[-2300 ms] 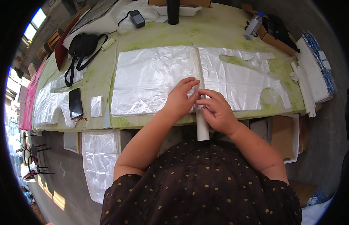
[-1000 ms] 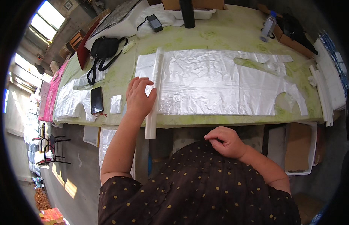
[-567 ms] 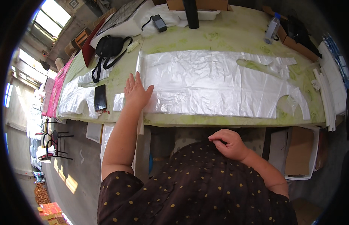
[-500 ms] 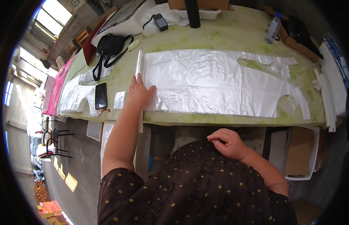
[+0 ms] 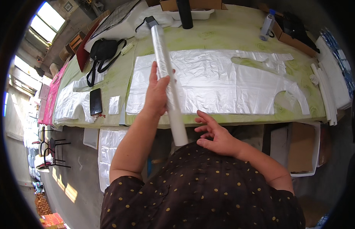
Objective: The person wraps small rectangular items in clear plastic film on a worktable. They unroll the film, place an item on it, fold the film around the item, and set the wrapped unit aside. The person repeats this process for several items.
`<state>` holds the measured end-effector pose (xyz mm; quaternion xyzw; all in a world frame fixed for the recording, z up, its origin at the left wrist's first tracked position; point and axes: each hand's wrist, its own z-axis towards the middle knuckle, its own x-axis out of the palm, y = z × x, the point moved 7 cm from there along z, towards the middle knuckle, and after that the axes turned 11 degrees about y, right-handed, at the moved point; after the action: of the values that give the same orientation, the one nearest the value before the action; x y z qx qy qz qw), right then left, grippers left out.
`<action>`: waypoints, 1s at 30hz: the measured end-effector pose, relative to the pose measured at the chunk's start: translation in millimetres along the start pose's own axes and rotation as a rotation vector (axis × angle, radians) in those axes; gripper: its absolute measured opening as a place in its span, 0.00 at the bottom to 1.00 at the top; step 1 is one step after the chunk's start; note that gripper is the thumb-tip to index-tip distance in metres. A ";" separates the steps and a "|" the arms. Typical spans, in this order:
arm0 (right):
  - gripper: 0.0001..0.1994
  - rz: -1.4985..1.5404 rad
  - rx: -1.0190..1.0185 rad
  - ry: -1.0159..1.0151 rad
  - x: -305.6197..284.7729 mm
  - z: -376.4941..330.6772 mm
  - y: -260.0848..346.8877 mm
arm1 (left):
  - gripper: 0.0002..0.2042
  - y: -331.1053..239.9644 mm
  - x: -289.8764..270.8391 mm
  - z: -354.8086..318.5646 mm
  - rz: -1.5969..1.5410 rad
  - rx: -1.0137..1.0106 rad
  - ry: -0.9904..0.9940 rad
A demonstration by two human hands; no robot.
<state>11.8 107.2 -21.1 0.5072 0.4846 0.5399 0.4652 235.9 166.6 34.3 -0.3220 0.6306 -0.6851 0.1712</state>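
Note:
My left hand (image 5: 158, 91) is wrapped round the middle of a long, shiny, pale plastic-looking roll (image 5: 160, 45). I hold it aslant, its far end near the small dark device and its near end close to my dark dotted clothing. My right hand (image 5: 215, 135) is open with fingers apart, just right of the roll's near end and not touching it. Beneath and beyond the roll, a stack of clear plastic aprons (image 5: 208, 84) lies spread flat on the green table cover, with neck and arm cutouts at its right end.
On the left of the table (image 5: 219, 34) lie a phone (image 5: 95, 102), a small folded plastic square (image 5: 114, 105), a black strap bag (image 5: 103, 49) and more plastic film (image 5: 70, 103). A black cylinder (image 5: 184, 15) and a water bottle (image 5: 267, 26) stand farther back. White tubes (image 5: 325, 95) lie at right.
My left hand has lifted the roll off the aprons' left edge and swung it rightward, toward me. My right hand has opened from a loose curl and moved slightly left.

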 end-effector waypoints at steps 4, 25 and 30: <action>0.48 0.211 0.066 -0.007 5.9 6.7 14.5 | 0.36 22.9 54.0 -2.9 -0.156 0.081 0.083; 0.40 -0.921 0.573 -0.267 -43.4 -88.8 29.1 | 0.26 54.2 1.2 102.3 0.694 0.020 -0.040; 0.40 -0.956 0.575 -0.280 -38.5 -109.0 33.0 | 0.25 60.0 -10.4 124.9 0.508 -0.449 0.182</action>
<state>-95.4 60.1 6.3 0.4047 0.7211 0.0438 0.5606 315.3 70.4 -26.8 -0.1222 0.8381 -0.4909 0.2040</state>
